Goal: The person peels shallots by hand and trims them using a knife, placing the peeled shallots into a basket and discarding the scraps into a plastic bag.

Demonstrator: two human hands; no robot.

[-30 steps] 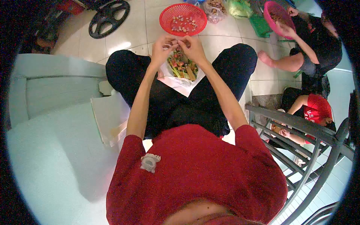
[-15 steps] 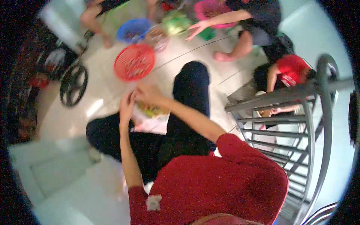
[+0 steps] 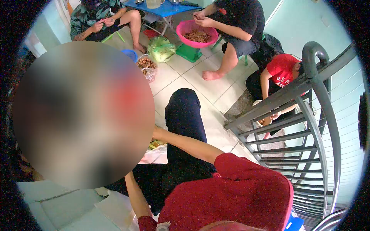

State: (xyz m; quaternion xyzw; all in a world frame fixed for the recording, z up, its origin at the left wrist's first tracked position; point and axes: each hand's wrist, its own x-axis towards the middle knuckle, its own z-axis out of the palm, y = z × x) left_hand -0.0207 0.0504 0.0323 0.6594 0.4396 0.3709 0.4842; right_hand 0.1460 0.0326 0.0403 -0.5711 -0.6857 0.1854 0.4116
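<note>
A large round blur covers the left of the head view and hides most of both hands. Only the back edge of my right hand [image 3: 158, 133] shows at the blur's rim; its fingers are hidden. My left forearm [image 3: 137, 194] runs up into the blur, and the left hand cannot be seen. Just below my right wrist, green and yellow scraps [image 3: 155, 144] lie in a whitish bag or sheet [image 3: 158, 156] by my dark trouser leg. What either hand holds is hidden.
A pink basket [image 3: 197, 43] of brown pieces sits before a person in black. Another person sits at the back left. Near them are a bag of greens [image 3: 161, 50], a bag of brown pieces [image 3: 147, 69] and a blue table [image 3: 163, 10]. Metal railing [image 3: 283, 98] stands right, beside a person in red.
The view has swung upward and left, bringing the blue table and the people behind into sight. A blur now hides my hands and the red basket. The person in black has drawn an outstretched hand back.
</note>
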